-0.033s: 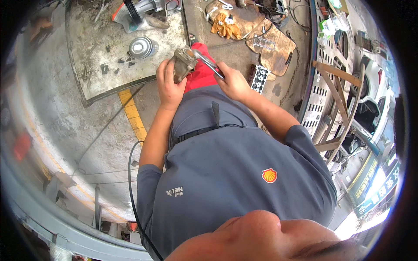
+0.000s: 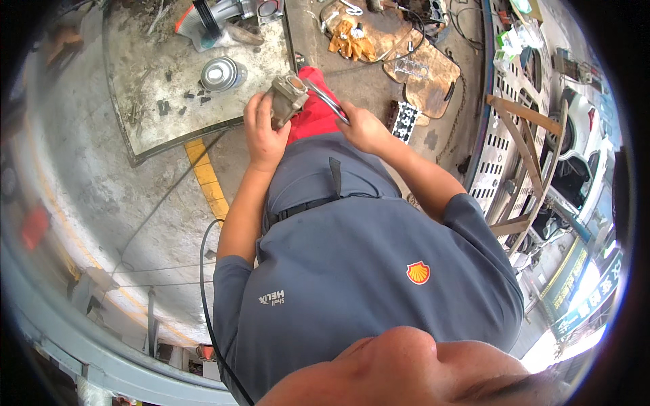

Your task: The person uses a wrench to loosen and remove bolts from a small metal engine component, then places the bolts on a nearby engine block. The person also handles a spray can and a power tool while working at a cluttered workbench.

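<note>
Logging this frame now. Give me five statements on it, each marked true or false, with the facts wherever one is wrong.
1. The left hand holds a metal part. True.
2. The right hand is empty. False: it holds a silver tool.
3. A round container stands on the worn pale surface. True.
4. The orange gloves are on the person's hands. False: they lie on a brown board.
5. The person wears a grey shirt. True.
</note>
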{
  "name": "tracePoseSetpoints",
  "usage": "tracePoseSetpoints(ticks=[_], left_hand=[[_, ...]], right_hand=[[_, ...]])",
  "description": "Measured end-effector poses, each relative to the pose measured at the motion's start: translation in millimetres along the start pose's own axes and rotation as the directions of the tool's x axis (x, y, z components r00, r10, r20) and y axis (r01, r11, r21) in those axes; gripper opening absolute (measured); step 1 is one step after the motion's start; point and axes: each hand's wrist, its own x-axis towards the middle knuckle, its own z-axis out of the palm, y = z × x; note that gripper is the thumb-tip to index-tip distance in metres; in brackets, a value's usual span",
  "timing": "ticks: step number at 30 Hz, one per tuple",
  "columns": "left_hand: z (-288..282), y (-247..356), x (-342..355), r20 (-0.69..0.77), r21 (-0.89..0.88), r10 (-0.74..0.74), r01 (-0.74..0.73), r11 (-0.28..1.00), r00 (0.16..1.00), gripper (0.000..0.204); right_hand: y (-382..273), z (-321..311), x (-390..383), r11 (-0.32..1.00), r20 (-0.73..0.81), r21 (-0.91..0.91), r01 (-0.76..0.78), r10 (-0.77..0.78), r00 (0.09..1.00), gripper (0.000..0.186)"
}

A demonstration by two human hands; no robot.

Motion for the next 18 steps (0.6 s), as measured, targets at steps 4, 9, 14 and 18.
tracePoseSetpoints(ticks=[4, 9, 14, 18], left_hand=[[4, -6, -3, -0.011, -0.007, -0.024, 0.024, 1.0, 1.0, 0.072], [-1, -1, -5, 0.02, 0.028, -0.008, 0.007, 1.0, 1.0, 0.072], [1, -7, -7, 0.019, 0.009, -0.031, 0.031, 0.999, 0.999, 0.073], [5, -12, -7, 0.01, 0.001, -0.02, 0.02, 1.0, 1.0, 0.072]], right_hand=[[-40, -21, -1, 0.998, -0.145, 0.051, -0.027, 0.034, 0.989, 0.028], [-5, 2, 2, 0.991, -0.124, -0.003, 0.132, -0.131, 0.984, 0.03], [-34, -10, -3, 0.996, -0.105, 0.06, -0.064, 0.07, 0.992, 0.028], [-8, -1, -3, 0.926, -0.245, 0.073, 0.371, -0.344, 0.907, 0.027]])
